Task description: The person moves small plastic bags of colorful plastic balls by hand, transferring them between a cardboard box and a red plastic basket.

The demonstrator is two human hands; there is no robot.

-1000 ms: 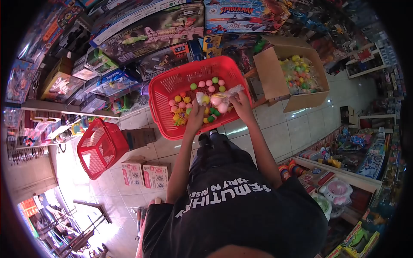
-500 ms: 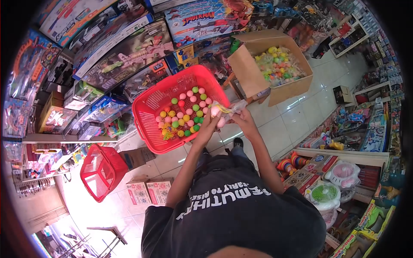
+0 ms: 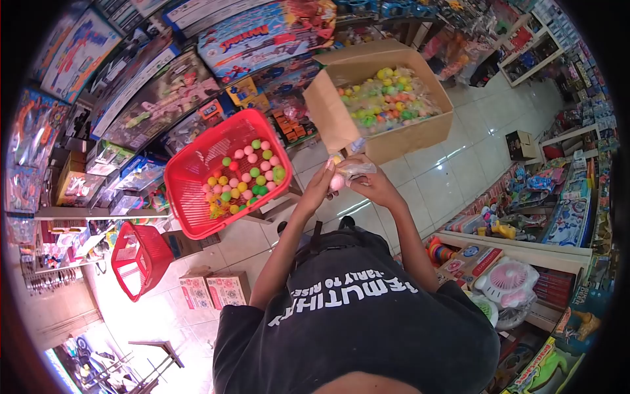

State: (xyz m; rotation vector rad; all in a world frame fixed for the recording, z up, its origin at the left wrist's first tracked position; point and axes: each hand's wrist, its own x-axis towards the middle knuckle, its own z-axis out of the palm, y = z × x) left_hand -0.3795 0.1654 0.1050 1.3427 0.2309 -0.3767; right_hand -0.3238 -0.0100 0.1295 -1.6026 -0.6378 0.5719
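My left hand is closed around pink balls and something yellow at the mouth of a small clear plastic bag. One pink ball shows between my hands. The fingers of my right hand pinch the bag from the other side. To the left of my hands stands a red plastic basket with pink, green and yellow balls in it. Just beyond my hands is an open cardboard box, filled with bagged colourful balls.
Toy boxes line the shelves ahead and left. A second red basket and small cartons sit on the tiled floor. On the right, a shelf holds a pink fan and other toys.
My view and body have turned, so the red basket appears further left and the cardboard box nearer my hands. The bag stays in both hands, its plastic bunched closer to my right fingers.
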